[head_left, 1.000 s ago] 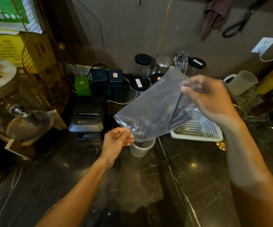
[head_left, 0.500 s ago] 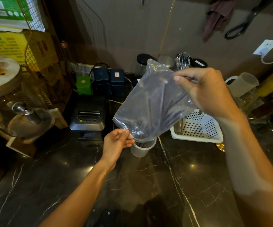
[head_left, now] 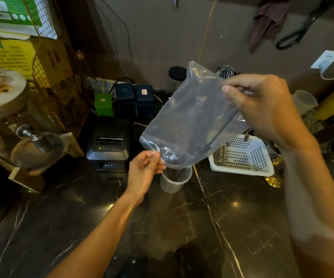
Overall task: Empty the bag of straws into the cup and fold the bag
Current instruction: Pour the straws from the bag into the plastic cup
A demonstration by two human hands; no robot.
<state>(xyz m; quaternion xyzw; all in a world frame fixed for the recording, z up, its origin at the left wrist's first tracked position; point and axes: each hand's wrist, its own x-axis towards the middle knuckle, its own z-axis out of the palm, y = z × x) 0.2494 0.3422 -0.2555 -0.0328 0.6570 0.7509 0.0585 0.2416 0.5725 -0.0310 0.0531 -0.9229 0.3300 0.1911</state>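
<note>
**Straws tipped from bag into cup**

Seen left to right, with the cup (head_left: 175, 182) as landmark. Just left of its rim, left hand (head_left: 145, 169) pinched narrow on the lower corner of the bag (head_left: 190, 121), steadying the mouth. Directly above the cup, mouth of the clear bag pointing down, nearly touching the rim; dark straws (head_left: 174, 175) standing inside the cup. Up and to the right, right hand (head_left: 262, 109) closed on the bag's raised closed end, thumb pressed across the plastic. Long axis of the bag slanting from upper right down to lower left, steep but not upright. At least one straw (head_left: 222, 129) apparently left inside, lying along the right edge. Pouring step judged nearly finished. Next move likely to call for a steeper tilt or a shake to free the last straw, mouth kept over the cup, then laying the bag flat on the counter (head_left: 242, 227) for folding.
</note>
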